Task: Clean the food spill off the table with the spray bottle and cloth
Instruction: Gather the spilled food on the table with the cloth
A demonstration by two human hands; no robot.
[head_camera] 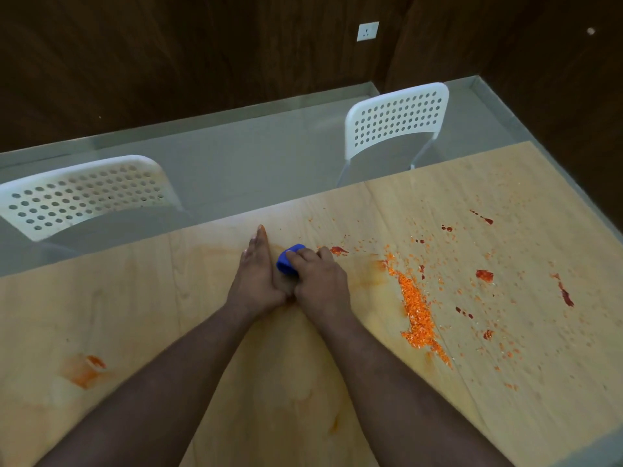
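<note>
Forearms reach over the desk, hands side by side, mid-wipe.
Right hand has its grip curled round the blue cloth; left hand lies flat, fingers straight, touching the cloth's left. Orange spill runs as a long streak right of the cloth, nearer the right hand.

We are seeing two bare forearms, no sleeves, watch or rings showing; the left hand and right hand are wearing no gloves.
</note>
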